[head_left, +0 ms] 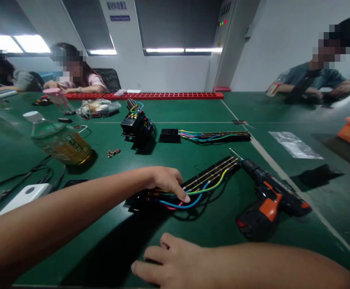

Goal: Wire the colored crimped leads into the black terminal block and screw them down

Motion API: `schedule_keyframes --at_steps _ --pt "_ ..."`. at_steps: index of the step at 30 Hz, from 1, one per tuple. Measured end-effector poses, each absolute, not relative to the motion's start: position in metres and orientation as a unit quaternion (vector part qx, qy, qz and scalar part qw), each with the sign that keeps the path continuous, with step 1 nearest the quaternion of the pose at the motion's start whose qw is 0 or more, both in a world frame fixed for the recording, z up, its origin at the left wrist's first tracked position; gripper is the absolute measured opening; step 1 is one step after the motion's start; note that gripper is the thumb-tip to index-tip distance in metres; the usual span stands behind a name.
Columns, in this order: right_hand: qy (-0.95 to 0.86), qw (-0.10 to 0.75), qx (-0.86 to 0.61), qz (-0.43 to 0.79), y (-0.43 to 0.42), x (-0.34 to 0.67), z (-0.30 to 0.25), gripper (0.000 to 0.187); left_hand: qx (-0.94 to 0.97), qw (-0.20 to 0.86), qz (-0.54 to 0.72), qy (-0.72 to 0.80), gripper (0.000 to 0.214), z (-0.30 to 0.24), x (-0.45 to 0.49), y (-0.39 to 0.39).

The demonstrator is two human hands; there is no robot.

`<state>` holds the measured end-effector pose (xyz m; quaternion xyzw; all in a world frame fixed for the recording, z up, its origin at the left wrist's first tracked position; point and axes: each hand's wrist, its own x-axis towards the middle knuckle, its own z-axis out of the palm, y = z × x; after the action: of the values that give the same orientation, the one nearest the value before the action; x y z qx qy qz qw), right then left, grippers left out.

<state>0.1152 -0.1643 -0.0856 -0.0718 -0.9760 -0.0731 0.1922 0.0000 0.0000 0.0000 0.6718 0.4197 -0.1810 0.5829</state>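
My left hand (167,182) reaches in from the left and rests, fingers curled down, on a black terminal block with coloured wires (199,186) in the middle of the green table (193,132); a fingertip presses the wires. Closer to me, my right hand (165,259) lies on the table near the front edge, fingers loosely bent, holding nothing that I can see. A black and orange cordless screwdriver (268,198) lies on its side just right of the wired block, its bit pointing away.
Two more wired black blocks (137,126) (205,136) lie farther back. A tea bottle (58,140) lies tilted at left, near a white power bank (24,196) and cables. A long red strip (150,95) spans the far edge. Other people sit around the table.
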Motion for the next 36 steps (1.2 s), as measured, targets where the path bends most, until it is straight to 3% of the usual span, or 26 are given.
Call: schedule_keyframes --at_steps 12,23,29,36 --pt "-0.975 0.199 -0.083 -0.055 -0.166 0.113 -0.096 0.033 0.615 0.648 -0.171 0.416 0.037 -0.002 -0.008 0.0" --pt "-0.978 0.19 -0.079 -0.044 -0.167 0.112 -0.104 0.034 0.62 0.654 -0.017 0.433 0.041 -0.006 -0.025 -0.019" --pt "-0.966 0.224 -0.093 -0.093 -0.169 0.11 -0.115 0.033 0.561 0.696 0.045 0.446 0.052 0.001 -0.041 -0.023" --pt "-0.974 0.192 -0.086 -0.088 -0.164 0.11 -0.116 0.034 0.492 0.755 0.102 0.42 0.056 0.002 -0.05 -0.021"
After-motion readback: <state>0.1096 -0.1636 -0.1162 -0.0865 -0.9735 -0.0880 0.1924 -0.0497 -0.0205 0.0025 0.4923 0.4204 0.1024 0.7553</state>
